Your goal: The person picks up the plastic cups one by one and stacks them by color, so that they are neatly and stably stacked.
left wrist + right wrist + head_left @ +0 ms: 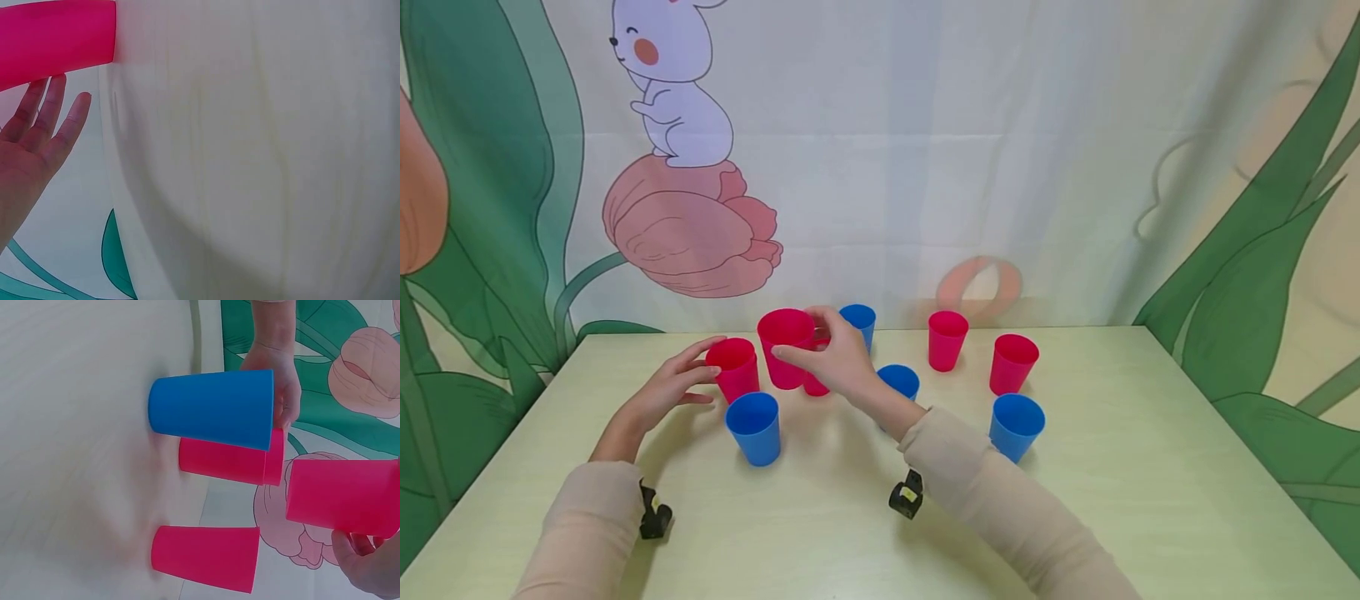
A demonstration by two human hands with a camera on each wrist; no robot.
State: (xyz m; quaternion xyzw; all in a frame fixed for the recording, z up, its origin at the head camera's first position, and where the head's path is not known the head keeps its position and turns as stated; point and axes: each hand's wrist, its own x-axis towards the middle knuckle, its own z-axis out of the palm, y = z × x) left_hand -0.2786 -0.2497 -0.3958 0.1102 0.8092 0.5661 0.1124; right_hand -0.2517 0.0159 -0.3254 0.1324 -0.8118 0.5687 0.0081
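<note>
Looking first for dangers, we see the right hand [842, 354] gripping a raised red cup [786, 354], thumb on the near side. Its base hangs about at rim height, between the nested red cups [737, 375] and the standing red cup [817, 386]. If it comes down off centre, we think the base could catch a rim and tip what is below. The left hand [662, 390] touches the nested red cups with fairly straight fingers; whether it also pinches them, we cannot tell. If this support is only light, a knock may push them into the front blue cup [755, 437], just beside. Also the right sleeve [1000, 500] passes close to the right blue cup [1017, 425], so a quick elbow could sweep it over. About room: the far edge of the table [1150, 500], by the curtain [1037, 167], is close to the far blue cup [859, 321], therefore we would not push that way. More freedom we find on the right part of the table and in the near middle.
</note>
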